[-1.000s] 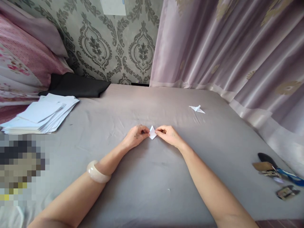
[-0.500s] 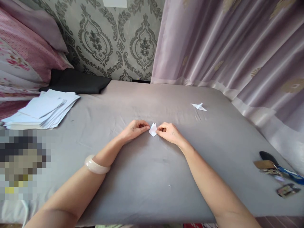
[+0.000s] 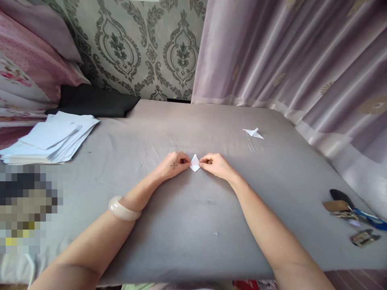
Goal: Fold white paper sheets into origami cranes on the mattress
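A small piece of white folded paper (image 3: 195,163), kite-shaped with its narrow point facing away from me, is between my two hands just above or on the grey cloth (image 3: 181,225). My left hand (image 3: 177,164) pinches its left corner between thumb and fingers. On the opposite corner, my right hand (image 3: 216,165) is closed in the same kind of pinch. A pale bangle (image 3: 123,208) circles my left wrist. Farther back on the right rests a white folded paper bird (image 3: 254,133) with two pointed wings.
At the left lies a stack of white paper (image 3: 45,141), with a black folded sheet (image 3: 96,101) behind it. Keys (image 3: 341,210) and a small metallic item (image 3: 365,238) lie at the right edge. Curtains (image 3: 256,48) hang along the right side.
The upper tips of the paper, apart before, now sit together as one point. My left hand has moved slightly right and now grips the left corner. The view has shifted slightly.
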`<state>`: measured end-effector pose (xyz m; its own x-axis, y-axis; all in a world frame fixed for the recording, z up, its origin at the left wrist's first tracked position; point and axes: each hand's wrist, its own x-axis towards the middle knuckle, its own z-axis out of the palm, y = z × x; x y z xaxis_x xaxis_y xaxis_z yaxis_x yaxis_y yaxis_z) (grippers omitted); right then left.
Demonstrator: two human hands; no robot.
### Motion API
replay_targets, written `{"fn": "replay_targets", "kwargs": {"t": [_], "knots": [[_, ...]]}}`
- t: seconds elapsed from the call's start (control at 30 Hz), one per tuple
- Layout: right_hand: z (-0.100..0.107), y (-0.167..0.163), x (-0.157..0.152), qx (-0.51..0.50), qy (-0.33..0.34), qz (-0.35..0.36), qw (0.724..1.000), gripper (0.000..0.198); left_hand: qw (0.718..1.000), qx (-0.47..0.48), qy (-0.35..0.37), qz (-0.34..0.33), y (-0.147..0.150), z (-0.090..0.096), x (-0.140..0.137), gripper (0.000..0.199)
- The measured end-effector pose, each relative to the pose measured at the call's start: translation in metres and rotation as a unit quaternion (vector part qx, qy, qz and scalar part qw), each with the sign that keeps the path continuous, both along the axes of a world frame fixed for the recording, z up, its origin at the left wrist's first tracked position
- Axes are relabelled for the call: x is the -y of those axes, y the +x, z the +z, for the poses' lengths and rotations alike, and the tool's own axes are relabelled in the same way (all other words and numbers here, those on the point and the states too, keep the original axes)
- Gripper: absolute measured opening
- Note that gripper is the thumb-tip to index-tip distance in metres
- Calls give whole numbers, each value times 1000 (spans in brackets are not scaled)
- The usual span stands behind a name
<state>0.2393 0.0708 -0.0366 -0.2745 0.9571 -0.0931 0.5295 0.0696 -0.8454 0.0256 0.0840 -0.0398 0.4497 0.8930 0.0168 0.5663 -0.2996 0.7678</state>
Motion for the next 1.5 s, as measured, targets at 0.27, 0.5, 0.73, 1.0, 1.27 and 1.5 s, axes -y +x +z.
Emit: {"fn": "replay_targets", "kwargs": {"t": [0.27,0.5,0.73,1.0,1.27,1.5], "knots": [[-1,-4,2,25,42,13,999,12,998,1,63,-29,-2,-4,-2,14],[-4,-2,3,69,83,59,992,13,990,-34,109,-78,-2,-3,-4,14],[4,-1,13,127,139,94,978,19,977,-53,170,-119,-6,-10,-5,18],[1,-2,22,201,210,104,951,23,961,-116,203,-145,-9,-6,0,25],[5,2,41,251,221,134,933,38,953,-198,204,-104,-7,11,24,33],[7,-9,62,331,241,103,906,50,966,-199,165,-2,14,1,24,33]]}}
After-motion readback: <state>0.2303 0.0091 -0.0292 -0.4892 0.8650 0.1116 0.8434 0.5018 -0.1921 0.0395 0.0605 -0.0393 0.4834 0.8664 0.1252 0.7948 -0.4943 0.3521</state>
